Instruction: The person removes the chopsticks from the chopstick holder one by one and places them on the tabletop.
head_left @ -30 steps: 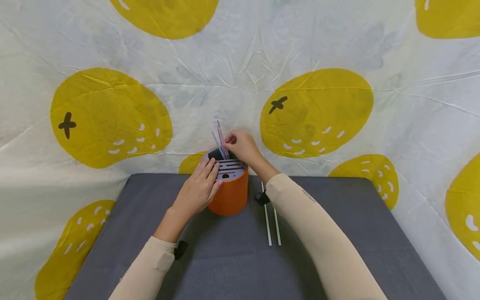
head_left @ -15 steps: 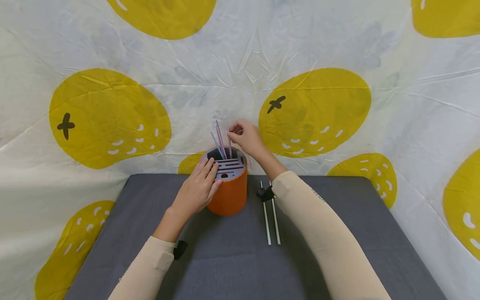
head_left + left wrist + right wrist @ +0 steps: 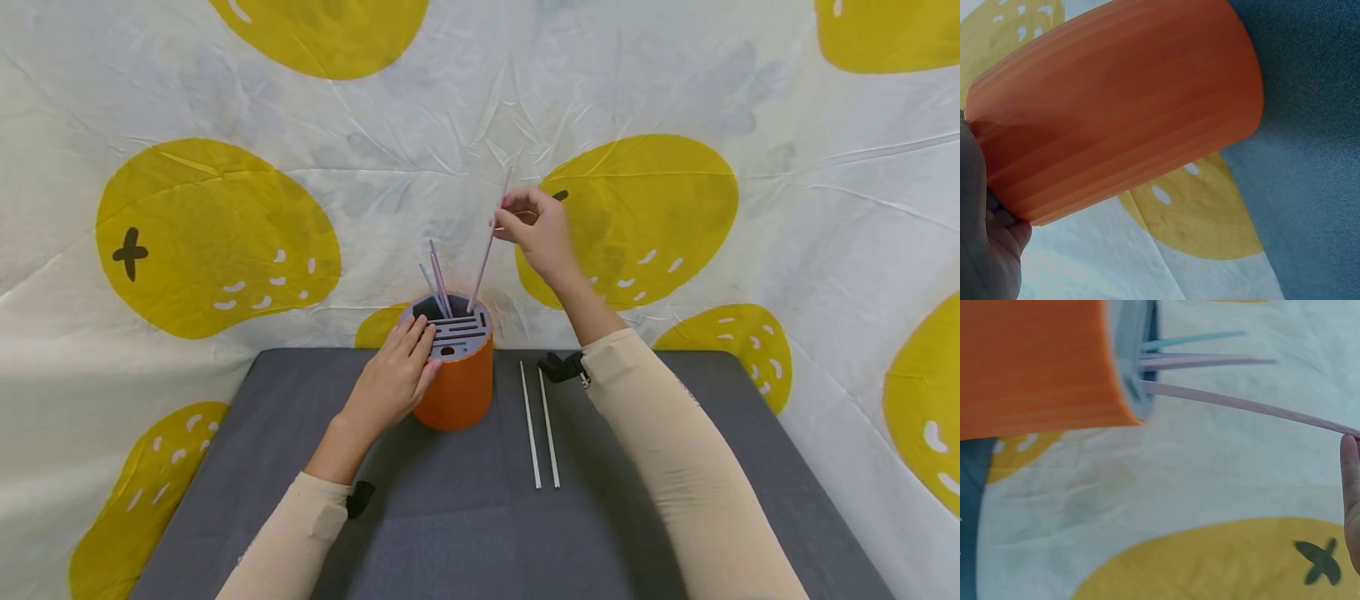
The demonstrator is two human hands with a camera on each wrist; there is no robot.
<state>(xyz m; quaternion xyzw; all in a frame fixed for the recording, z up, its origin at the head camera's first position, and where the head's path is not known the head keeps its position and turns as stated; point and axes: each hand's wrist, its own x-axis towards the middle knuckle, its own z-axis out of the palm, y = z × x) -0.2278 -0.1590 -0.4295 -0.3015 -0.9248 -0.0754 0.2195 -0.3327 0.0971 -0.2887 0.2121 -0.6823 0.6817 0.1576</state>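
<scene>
**Pink stick [image 3: 483,267] pinched at an orange holder [image 3: 455,396]**

A table [image 3: 450,542] under a dark grey cloth spreads across the lower view; behind and around it hangs a white fabric backdrop [image 3: 420,117], creased in places and printed with large yellow fruit shapes bearing white dashes, some with dark crosses; two whitish sticks [image 3: 531,425] lie nearly parallel on the table, just right of the holder.

The stick is thin, straight and pale pink-lavender; it leans to the right, its lower end at the holder's top near the back right rim, its upper end above the fingers; how deep it sits I cannot tell. The right hand [image 3: 543,237] pinches it between thumb and fingertips, high above the rim; the left hand [image 3: 390,379] rests on the holder's left edge, fingers extended over the top.

The holder stands upright near the table's far edge, a rounded body with faint vertical ridges; its greyish top plate [image 3: 475,342] has several slots and a round hole; a light blue stick [image 3: 429,283] and pinkish-purple sticks [image 3: 441,279] rise from the opening at the back.
</scene>
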